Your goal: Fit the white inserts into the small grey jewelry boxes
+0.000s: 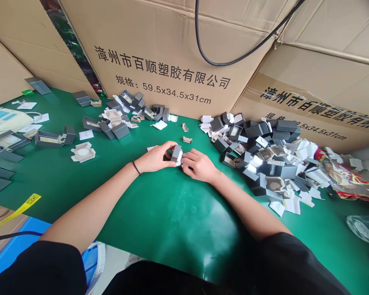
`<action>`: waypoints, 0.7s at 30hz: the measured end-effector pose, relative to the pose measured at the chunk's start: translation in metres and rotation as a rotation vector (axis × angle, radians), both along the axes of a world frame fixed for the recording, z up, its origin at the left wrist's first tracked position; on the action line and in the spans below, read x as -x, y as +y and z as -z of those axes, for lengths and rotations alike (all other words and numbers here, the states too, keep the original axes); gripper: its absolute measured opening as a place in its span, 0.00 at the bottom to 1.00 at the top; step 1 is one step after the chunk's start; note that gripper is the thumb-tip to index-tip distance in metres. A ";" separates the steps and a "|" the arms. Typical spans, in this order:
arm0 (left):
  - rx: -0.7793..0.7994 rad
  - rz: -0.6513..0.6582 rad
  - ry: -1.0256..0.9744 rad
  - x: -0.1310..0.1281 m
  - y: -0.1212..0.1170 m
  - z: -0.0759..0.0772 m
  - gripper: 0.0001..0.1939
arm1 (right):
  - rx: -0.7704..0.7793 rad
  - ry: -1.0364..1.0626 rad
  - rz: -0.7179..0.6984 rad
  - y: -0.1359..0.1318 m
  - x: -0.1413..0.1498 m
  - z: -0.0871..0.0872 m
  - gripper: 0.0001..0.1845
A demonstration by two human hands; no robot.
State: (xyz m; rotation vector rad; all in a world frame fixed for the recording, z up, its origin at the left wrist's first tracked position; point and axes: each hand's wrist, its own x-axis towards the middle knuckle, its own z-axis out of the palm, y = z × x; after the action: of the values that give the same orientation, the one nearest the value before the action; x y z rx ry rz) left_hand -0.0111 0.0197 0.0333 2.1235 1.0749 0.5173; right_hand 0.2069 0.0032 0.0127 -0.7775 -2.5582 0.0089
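Over the middle of the green table, my left hand [158, 157] grips a small dark grey box [176, 152] between thumb and fingers. White card or paper shows at the box's right side. There my right hand [199, 166] has its fingers curled and pressed against that white part; what exactly they pinch is hidden. Two small folded cardboard inserts [187, 139] lie just beyond my hands. A bit of white paper [150, 148] sticks out behind my left hand.
A large heap of grey boxes and white papers [264, 151] lies right, beside a shiny food packet [347, 176] and a glass jar [363, 229]. More grey boxes [119, 130] are scattered left. Printed cartons [160, 53] wall the back; a black cable [215, 63] hangs there.
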 end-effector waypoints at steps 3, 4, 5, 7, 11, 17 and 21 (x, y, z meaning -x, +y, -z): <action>0.043 0.005 -0.082 -0.003 -0.003 0.005 0.31 | 0.104 0.195 0.070 -0.002 -0.004 0.007 0.12; 0.049 0.005 -0.088 -0.003 -0.003 0.006 0.31 | 0.141 0.267 0.094 -0.002 -0.005 0.008 0.11; 0.054 0.001 -0.086 -0.004 -0.003 0.007 0.31 | 0.169 0.334 0.113 -0.002 -0.006 0.009 0.11; 0.065 -0.008 -0.083 -0.004 -0.002 0.008 0.31 | 0.190 0.419 0.126 -0.001 -0.006 0.010 0.10; 0.084 -0.020 -0.103 -0.003 -0.001 0.008 0.32 | 0.193 0.392 0.122 0.001 -0.001 0.010 0.20; 0.175 -0.015 -0.175 -0.003 0.002 0.011 0.33 | 0.254 0.345 0.144 0.001 0.002 0.015 0.23; 0.214 0.002 -0.234 -0.004 0.002 0.012 0.35 | 0.256 0.374 0.132 -0.001 0.001 0.018 0.24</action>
State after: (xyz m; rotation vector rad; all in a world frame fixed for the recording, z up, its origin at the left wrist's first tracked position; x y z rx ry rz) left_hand -0.0073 0.0215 0.0211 1.8277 0.9506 0.6053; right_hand 0.2064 0.0027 -0.0049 -0.9387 -2.1713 0.4080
